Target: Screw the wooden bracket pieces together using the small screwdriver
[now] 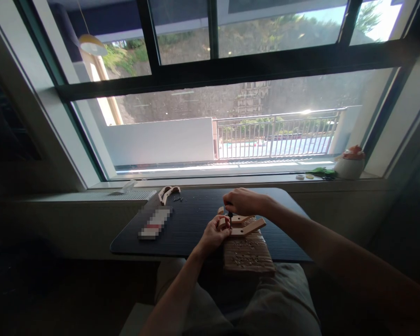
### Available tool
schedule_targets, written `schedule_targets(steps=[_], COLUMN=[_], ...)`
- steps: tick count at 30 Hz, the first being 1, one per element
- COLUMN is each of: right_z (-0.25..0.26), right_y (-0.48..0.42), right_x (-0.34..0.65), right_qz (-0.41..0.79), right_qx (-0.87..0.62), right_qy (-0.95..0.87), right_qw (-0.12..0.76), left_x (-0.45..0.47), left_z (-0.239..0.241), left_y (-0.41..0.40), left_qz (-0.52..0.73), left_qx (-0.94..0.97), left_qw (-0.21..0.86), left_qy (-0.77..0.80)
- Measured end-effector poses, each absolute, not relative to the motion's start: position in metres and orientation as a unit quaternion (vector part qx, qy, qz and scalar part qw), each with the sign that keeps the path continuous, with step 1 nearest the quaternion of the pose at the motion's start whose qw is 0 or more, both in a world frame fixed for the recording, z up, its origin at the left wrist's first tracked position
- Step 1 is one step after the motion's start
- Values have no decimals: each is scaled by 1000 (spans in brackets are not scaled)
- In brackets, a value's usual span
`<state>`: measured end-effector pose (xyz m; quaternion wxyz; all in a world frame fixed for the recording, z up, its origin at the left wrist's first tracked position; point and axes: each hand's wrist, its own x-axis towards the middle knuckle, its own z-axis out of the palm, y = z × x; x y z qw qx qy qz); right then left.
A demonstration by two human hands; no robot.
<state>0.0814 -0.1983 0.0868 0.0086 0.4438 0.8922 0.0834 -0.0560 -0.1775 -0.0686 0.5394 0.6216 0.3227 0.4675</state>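
My right hand [247, 200] is closed around the top of a screwdriver [230, 219], whose dark shaft points straight down. My left hand [213, 233] pinches the left end of a pale angled wooden piece [247, 229] right beside the screwdriver's tip. Whether a screw sits between those fingertips is hidden. Just behind lies a second pale wooden piece [238, 218], partly covered by the hands. Both pieces rest over a brown ridged slab [248, 256] dotted with small marks, which sticks out past the table's near edge toward my lap.
On the dark table [196, 210], curved wooden parts [168, 192] lie at the back left near several small screws [178, 199]. A blurred-out flat item [156, 224] is at the left. On the windowsill stand a white jar [350, 163] and some green leaves [322, 173].
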Motion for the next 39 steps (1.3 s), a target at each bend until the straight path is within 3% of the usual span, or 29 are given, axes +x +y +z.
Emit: schedule_targets(steps=[39], right_z=[89], right_y=[-193], right_x=[85], right_qz=[79], right_qx=[452], right_qy=[888], right_qw=[-4], left_x=[-57], left_z=[-78], left_y=[-173], left_qz=[474], left_qx=[619], left_qw=[552], left_qy=[295])
